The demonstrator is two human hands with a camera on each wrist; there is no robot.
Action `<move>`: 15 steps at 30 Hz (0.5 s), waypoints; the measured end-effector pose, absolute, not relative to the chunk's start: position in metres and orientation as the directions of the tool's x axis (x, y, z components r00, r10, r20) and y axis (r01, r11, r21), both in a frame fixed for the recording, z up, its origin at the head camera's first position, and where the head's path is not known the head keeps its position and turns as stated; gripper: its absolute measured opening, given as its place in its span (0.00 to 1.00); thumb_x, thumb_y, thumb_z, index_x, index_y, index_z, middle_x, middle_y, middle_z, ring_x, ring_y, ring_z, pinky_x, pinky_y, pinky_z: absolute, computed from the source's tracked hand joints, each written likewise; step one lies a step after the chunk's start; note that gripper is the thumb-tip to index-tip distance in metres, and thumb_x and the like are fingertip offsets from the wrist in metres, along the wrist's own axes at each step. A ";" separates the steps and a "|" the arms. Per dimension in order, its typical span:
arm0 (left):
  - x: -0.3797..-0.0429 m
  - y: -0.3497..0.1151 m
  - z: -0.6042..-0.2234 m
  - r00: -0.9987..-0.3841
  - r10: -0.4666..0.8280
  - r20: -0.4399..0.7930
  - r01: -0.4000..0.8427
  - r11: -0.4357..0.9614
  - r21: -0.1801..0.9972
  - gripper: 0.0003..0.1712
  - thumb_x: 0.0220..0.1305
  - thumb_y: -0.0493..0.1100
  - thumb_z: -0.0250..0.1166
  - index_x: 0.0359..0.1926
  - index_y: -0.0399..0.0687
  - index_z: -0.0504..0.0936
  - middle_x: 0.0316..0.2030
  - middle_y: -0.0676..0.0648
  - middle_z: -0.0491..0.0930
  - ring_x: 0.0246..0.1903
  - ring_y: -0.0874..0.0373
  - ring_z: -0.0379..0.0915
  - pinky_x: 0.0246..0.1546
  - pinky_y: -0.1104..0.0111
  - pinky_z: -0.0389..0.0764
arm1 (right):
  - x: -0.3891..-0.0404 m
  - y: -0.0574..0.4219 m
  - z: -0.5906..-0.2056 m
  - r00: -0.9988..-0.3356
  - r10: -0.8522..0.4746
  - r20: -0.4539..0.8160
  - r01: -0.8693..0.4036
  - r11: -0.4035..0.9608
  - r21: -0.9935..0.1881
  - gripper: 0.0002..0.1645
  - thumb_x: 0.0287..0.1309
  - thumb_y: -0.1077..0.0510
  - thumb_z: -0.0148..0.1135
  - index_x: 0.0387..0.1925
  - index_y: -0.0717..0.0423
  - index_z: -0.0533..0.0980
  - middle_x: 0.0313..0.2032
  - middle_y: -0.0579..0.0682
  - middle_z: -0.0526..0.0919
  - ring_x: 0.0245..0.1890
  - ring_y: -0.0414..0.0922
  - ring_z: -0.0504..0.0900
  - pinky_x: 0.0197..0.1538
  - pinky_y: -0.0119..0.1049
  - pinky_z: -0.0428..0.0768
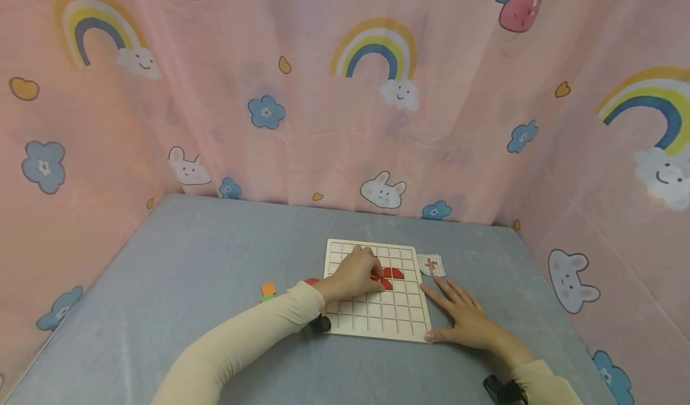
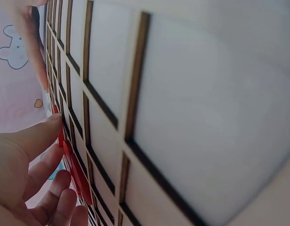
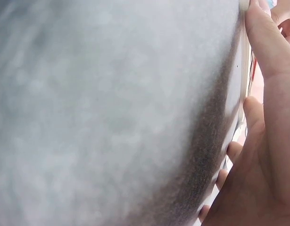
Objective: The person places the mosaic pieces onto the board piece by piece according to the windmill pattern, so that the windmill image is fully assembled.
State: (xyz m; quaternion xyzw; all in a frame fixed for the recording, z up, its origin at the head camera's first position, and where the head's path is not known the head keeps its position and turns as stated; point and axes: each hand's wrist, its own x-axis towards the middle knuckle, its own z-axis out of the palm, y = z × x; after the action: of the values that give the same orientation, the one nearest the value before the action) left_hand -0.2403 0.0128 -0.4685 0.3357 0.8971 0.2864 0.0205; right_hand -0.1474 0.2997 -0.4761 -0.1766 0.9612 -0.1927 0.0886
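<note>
A pale wooden grid board (image 1: 377, 312) lies on the grey table, divided into square cells. Over its middle, my left hand (image 1: 353, 273) pinches a red piece (image 2: 60, 134) between thumb and forefinger, low against the grid. Next to those fingertips, red pieces with curved edges (image 1: 398, 273) sit in the cells; the hand covers part of the group. My right hand (image 1: 463, 318) is spread out at the board's right side, its thumb at the near right corner and its other fingers resting on the table.
Beyond the right fingertips, a small white card (image 1: 432, 266) bears a red pinwheel-like pattern on a grid. Left of the board are an orange square piece (image 1: 268, 289), a green piece (image 1: 267, 298) and a red piece (image 1: 311, 281), partly hidden by the left forearm. A patterned pink curtain (image 1: 302, 153) encloses the table.
</note>
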 end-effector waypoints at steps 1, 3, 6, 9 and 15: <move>-0.241 0.013 -0.469 -0.775 0.613 0.157 0.590 0.612 0.527 0.12 0.59 0.47 0.82 0.39 0.47 0.93 0.37 0.52 0.82 0.40 0.60 0.66 0.40 0.71 0.70 | -0.147 0.300 -0.476 -0.922 -0.373 -0.102 -0.305 0.864 -0.401 0.63 0.50 0.30 0.78 0.81 0.48 0.63 0.81 0.67 0.54 0.79 0.73 0.48 0.71 0.80 0.45; -0.241 0.012 -0.470 -0.775 0.611 0.160 0.591 0.613 0.525 0.11 0.58 0.47 0.82 0.39 0.48 0.93 0.37 0.52 0.82 0.39 0.60 0.66 0.39 0.71 0.69 | -0.147 0.299 -0.475 -0.922 -0.377 -0.092 -0.313 0.862 -0.398 0.63 0.49 0.30 0.78 0.80 0.49 0.63 0.81 0.67 0.55 0.79 0.74 0.49 0.70 0.81 0.46; -0.240 0.012 -0.470 -0.775 0.610 0.163 0.592 0.612 0.525 0.11 0.58 0.47 0.83 0.39 0.48 0.93 0.37 0.52 0.82 0.40 0.60 0.66 0.39 0.71 0.69 | -0.147 0.298 -0.475 -0.920 -0.382 -0.085 -0.321 0.860 -0.396 0.63 0.49 0.31 0.78 0.80 0.49 0.64 0.80 0.68 0.56 0.78 0.74 0.50 0.70 0.81 0.47; -0.239 0.012 -0.468 -0.775 0.610 0.165 0.592 0.610 0.527 0.11 0.58 0.47 0.83 0.38 0.47 0.93 0.36 0.52 0.83 0.40 0.60 0.66 0.40 0.71 0.69 | -0.147 0.299 -0.476 -0.920 -0.382 -0.088 -0.320 0.861 -0.394 0.63 0.49 0.30 0.78 0.81 0.48 0.63 0.81 0.67 0.55 0.78 0.74 0.50 0.70 0.81 0.47; -0.237 0.011 -0.465 -0.777 0.609 0.162 0.590 0.613 0.525 0.11 0.59 0.47 0.82 0.38 0.47 0.93 0.35 0.52 0.83 0.39 0.59 0.66 0.40 0.71 0.68 | -0.148 0.302 -0.479 -0.920 -0.388 -0.055 -0.332 0.846 -0.416 0.62 0.48 0.30 0.78 0.80 0.46 0.64 0.80 0.68 0.56 0.78 0.75 0.50 0.69 0.81 0.46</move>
State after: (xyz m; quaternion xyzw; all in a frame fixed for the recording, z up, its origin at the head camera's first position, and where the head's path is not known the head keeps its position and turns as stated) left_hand -0.2372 0.0113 -0.4655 0.3339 0.8979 0.2863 0.0165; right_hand -0.1478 0.3022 -0.4793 -0.1880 0.9583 -0.2038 0.0686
